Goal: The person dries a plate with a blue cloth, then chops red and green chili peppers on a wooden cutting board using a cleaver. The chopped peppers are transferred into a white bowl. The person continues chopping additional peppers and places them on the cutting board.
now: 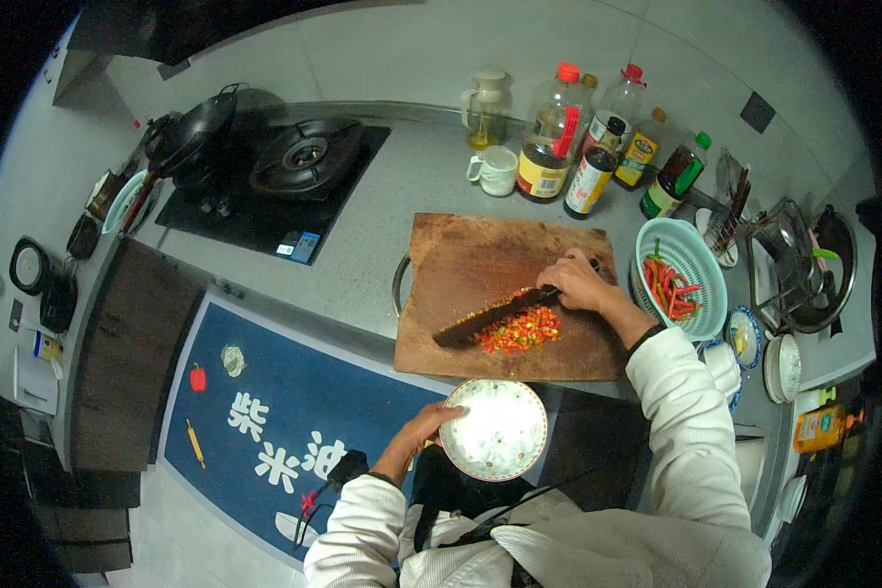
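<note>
My right hand (575,282) grips the handle of a dark-bladed kitchen knife (485,317). Its blade lies slantwise across a heap of chopped red chillies (518,331), some green and pale bits among them. Beneath the heap is a thick wooden cutting board (478,257) with a metal handle at its left side. In my left hand (425,432) is a white floral plate (494,430), held by its left rim. The plate hangs just off the front edge of the board, and nothing shows on it.
A pale blue colander (641,250) holding whole red chillies (672,288) stands right of the board. Behind it are several sauce bottles (544,158) and a lidded jar (497,173). The gas hob (307,156) is at the left, with a wok (198,128). Small bowls (783,367) sit far right.
</note>
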Action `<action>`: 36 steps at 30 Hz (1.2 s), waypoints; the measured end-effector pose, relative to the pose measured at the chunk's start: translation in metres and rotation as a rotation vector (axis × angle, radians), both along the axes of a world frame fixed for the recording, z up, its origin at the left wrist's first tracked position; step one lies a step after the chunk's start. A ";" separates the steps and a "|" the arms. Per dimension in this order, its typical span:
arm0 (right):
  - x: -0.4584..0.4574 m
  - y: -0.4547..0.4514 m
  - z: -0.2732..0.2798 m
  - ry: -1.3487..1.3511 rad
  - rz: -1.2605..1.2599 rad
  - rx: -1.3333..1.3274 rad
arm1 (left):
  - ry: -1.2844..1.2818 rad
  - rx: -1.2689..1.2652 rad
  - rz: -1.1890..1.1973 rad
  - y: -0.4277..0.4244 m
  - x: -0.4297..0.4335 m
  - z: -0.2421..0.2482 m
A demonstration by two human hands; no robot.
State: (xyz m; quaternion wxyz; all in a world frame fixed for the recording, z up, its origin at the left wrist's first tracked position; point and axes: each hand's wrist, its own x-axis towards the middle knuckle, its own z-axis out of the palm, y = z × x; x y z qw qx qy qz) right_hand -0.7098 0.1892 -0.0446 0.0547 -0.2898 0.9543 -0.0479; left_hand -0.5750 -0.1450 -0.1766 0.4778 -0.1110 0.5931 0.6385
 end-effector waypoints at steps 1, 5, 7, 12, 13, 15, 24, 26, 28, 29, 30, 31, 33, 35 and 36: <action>0.000 0.001 0.001 -0.021 0.005 0.026 | 0.006 0.000 -0.007 0.001 -0.002 -0.001; 0.001 0.001 0.003 -0.028 0.048 -0.012 | 0.045 -0.022 -0.046 0.003 -0.009 0.000; 0.001 0.001 0.003 -0.031 0.040 -0.032 | 0.017 -0.054 -0.120 0.003 -0.012 0.000; 0.003 0.007 -0.001 -0.053 -0.030 -0.119 | -0.016 -0.042 -0.126 0.004 -0.014 -0.008; 0.002 0.010 -0.002 -0.067 -0.051 -0.148 | -0.013 -0.060 -0.136 0.004 -0.015 -0.011; -0.002 0.019 -0.004 -0.150 -0.098 -0.272 | -0.011 -0.086 -0.149 0.005 -0.018 -0.017; -0.047 0.048 -0.010 -0.399 -0.249 -0.331 | -0.010 -0.048 -0.161 0.006 -0.027 -0.045; -0.062 0.050 -0.010 -0.485 -0.294 -0.298 | -0.055 -0.035 -0.171 0.005 -0.029 -0.050; -0.081 0.051 -0.011 -0.529 -0.249 -0.140 | -0.034 0.017 -0.145 0.003 -0.029 -0.053; -0.090 0.051 -0.013 -0.552 -0.239 -0.149 | -0.062 0.008 -0.151 0.002 -0.029 -0.054; -0.098 0.051 -0.015 -0.574 -0.235 -0.124 | -0.056 0.031 -0.133 0.003 -0.030 -0.054; -0.106 0.051 -0.017 -0.599 -0.230 -0.084 | -0.064 0.030 -0.121 0.003 -0.029 -0.053; -0.121 0.050 -0.021 -0.587 -0.247 -0.089 | 0.029 0.027 -0.104 0.004 -0.034 -0.051; -0.128 0.047 -0.025 -0.595 -0.282 -0.026 | 0.201 0.007 -0.097 0.005 -0.034 -0.047; -0.130 0.046 -0.026 -0.581 -0.224 0.004 | 0.183 0.059 -0.070 0.005 -0.035 -0.046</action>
